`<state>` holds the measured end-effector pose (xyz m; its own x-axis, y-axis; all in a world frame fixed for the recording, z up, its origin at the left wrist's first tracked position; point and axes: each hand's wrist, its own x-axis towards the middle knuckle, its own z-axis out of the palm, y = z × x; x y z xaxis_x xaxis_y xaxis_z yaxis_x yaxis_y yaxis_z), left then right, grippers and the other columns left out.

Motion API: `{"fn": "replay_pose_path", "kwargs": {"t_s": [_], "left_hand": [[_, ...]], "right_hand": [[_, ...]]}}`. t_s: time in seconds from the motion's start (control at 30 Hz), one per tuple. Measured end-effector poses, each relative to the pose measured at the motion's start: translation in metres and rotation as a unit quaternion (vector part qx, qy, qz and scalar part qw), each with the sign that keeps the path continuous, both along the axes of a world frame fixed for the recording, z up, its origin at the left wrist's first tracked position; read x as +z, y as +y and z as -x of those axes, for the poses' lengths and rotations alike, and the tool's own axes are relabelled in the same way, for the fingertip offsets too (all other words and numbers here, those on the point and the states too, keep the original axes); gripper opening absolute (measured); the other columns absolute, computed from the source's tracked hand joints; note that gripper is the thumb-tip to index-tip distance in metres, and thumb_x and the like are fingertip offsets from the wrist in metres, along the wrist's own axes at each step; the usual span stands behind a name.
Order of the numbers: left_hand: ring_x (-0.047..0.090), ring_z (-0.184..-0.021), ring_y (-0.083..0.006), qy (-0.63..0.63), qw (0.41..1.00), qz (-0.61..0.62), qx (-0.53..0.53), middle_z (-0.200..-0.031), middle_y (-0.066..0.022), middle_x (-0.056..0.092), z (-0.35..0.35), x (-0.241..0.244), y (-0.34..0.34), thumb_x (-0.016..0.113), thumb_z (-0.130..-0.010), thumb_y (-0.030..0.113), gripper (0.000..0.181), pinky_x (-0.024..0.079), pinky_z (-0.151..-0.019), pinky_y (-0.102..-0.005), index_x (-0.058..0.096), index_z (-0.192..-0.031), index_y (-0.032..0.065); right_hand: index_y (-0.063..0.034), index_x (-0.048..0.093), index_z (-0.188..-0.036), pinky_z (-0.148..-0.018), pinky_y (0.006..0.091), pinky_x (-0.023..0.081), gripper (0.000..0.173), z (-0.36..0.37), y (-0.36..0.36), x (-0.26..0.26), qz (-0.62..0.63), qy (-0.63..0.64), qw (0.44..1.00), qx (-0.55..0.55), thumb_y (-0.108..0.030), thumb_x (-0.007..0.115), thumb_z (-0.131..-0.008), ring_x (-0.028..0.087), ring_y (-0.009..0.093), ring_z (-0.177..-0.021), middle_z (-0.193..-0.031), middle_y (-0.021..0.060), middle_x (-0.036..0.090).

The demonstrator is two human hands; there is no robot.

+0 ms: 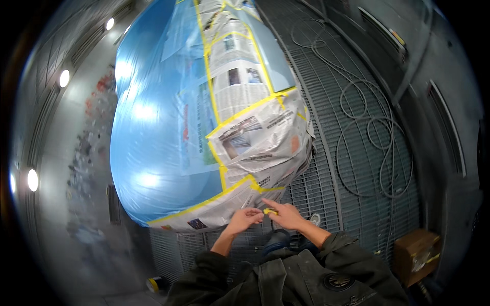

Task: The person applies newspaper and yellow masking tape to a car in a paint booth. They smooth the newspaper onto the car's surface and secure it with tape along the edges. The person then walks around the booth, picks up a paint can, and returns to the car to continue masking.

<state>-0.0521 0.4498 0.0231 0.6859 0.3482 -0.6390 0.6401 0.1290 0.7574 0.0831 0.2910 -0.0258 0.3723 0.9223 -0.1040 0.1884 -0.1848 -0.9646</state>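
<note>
My right hand holds a small roll of yellow masking tape, its index finger stretched out toward the newspaper. Beside it is my left hand, fingers bent with the tips close to the roll; whether a strip of tape is between them is too small to tell. Both hands are at the near end of a masked vehicle body. Newspaper sheets wrap its near corner and a lengthwise band. Strips of yellow tape run along their edges. Blue-looking clear film covers the left part, creased and shiny.
A slatted metal grating forms the floor. Looped grey hose lies on it at the right. An open cardboard box stands lower right, a yellow-and-black cylindrical object lower left. Round lamps shine along the left wall.
</note>
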Motion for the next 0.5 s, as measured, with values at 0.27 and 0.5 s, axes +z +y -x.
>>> {"fn": "replay_pose_path", "kwargs": {"t_s": [0.27, 0.5], "left_hand": [[0.063, -0.08, -0.012, -0.068, 0.979, 0.003, 0.192, -0.089, -0.0088, 0.067, 0.04, -0.054, 0.001, 0.066, -0.086, 0.008, 0.016, 0.05, -0.071, -0.0245, 0.064, -0.097, -0.0036], [0.063, -0.08, -0.0136, -0.086, 0.916, -0.184, 0.345, -0.089, -0.0112, 0.07, 0.046, -0.074, -0.009, 0.065, -0.086, 0.007, 0.013, 0.05, -0.072, -0.0267, 0.062, -0.091, -0.0046]], "right_hand": [[-0.0075, 0.046, -0.128, -0.067, 0.0479, 0.048, 0.045, -0.008, 0.034, 0.015, -0.03, -0.176, 0.957, 0.228, -0.031, 0.047, -0.09, 0.063, 0.038, -0.073, -0.077, 0.0206, 0.064], [-0.0077, 0.057, -0.095, -0.054, 0.044, 0.049, 0.023, -0.038, 0.063, 0.035, 0.079, -0.44, 0.874, 0.191, -0.029, 0.055, -0.088, 0.063, 0.032, -0.06, -0.063, 0.0132, 0.062]]}}
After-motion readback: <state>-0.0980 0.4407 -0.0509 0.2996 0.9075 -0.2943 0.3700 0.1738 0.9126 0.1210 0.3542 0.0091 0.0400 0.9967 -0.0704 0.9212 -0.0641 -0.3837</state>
